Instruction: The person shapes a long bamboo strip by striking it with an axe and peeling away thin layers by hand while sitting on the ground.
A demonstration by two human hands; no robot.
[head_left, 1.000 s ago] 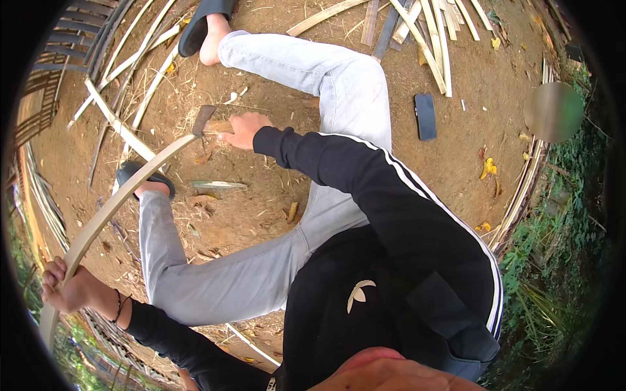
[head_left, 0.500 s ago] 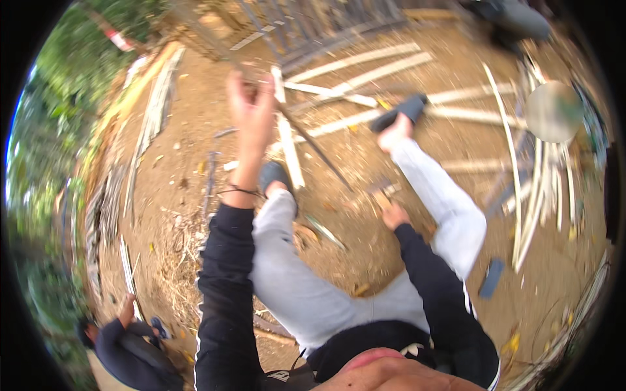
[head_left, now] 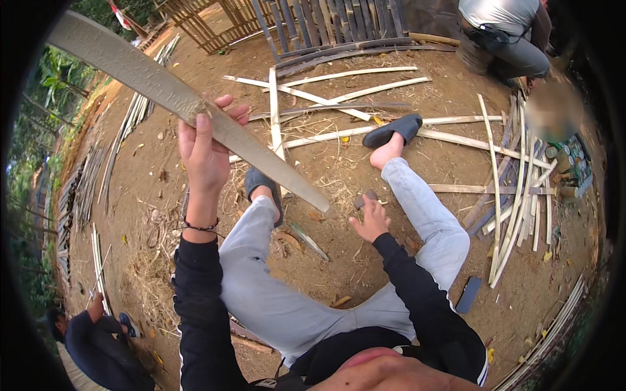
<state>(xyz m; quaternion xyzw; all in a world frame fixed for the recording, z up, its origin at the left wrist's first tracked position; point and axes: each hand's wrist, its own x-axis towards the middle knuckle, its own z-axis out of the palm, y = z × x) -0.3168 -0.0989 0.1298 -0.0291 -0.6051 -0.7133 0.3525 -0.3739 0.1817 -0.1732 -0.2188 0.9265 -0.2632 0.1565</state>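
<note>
A long, flat bamboo slat [head_left: 274,168], greyish brown and tapering at its near end, slants across the upper left with its broad face showing. My left hand [head_left: 203,146] grips it near the middle, thumb on the face and fingers round the far edge. Low over the dirt between my legs is my right hand [head_left: 372,220], its fingers spread. Just beyond those fingertips lies a small brown, blunt-ended object [head_left: 365,198], perhaps a tool's head; the hand hides part of it.
Pale bamboo strips [head_left: 352,133] lie crossed on the ground around my slippered feet, with more piled [head_left: 521,195] at right. A bamboo fence [head_left: 332,29] stands beyond. One person [head_left: 505,32] crouches far right, another [head_left: 98,352] lower left. A dark rectangular object [head_left: 468,294] lies beside my right leg.
The slat has turned from edge-on to broad face, and my left hand has moved left and nearer. My right hand has loosened from the wooden-handled tool it held and spread its fingers.
</note>
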